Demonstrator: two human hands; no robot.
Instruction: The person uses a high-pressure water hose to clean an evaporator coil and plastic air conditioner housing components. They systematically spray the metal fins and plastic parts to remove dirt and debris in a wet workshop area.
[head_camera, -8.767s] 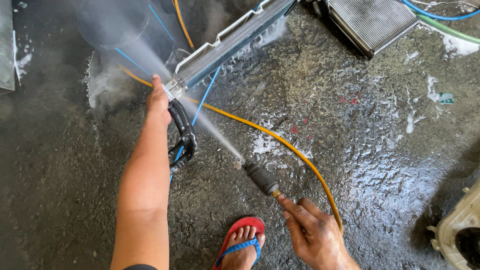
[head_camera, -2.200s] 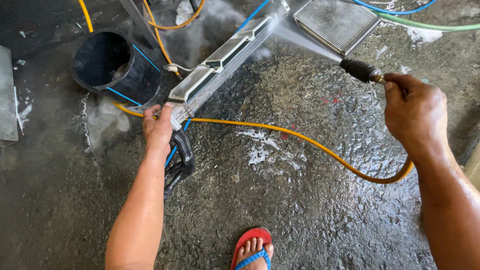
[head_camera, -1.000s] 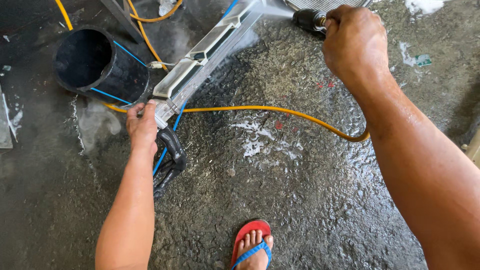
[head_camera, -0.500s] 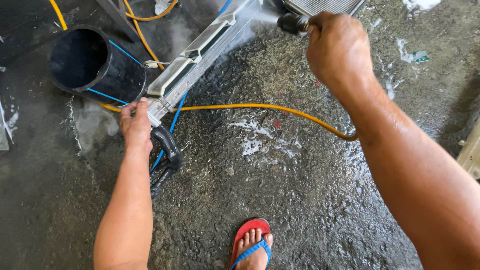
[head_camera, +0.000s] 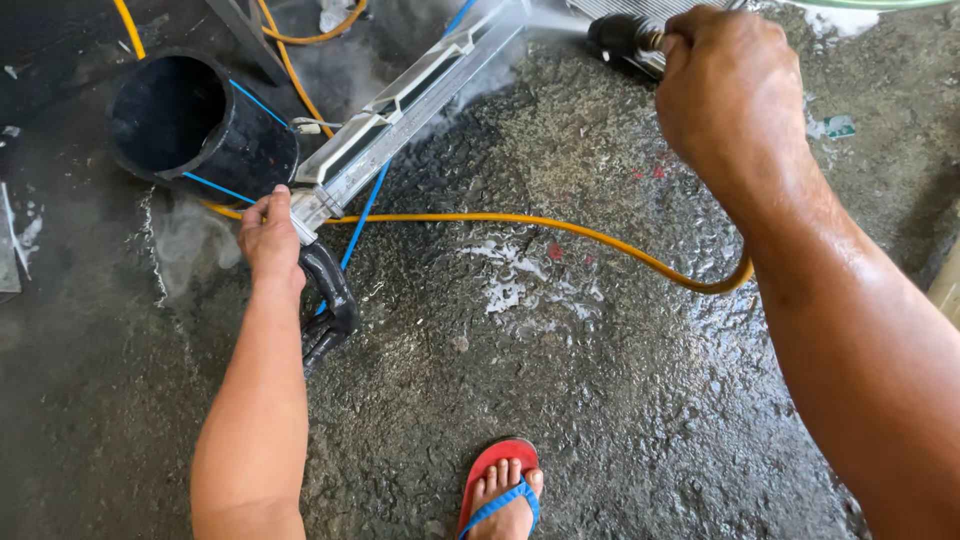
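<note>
On the wet concrete floor (head_camera: 560, 400):
Left hand (head_camera: 268, 235): clamped on the near end of the long metal part (head_camera: 400, 115).
Right hand (head_camera: 730, 85): wrapped around the spray nozzle (head_camera: 622, 38).
Handling: part looks stiff, light, wet and slippery; end bracket seems the surest hold.

Left hand (head_camera: 268, 235) gripping end of long grey metal part (head_camera: 400, 115); right hand (head_camera: 730, 95) clasping black spray nozzle (head_camera: 622, 40), spraying it over wet concrete floor (head_camera: 560, 380).

Single head-worn view — looking steeply down, close over both forearms, wet concrete floor (head_camera: 600, 400) below
</note>
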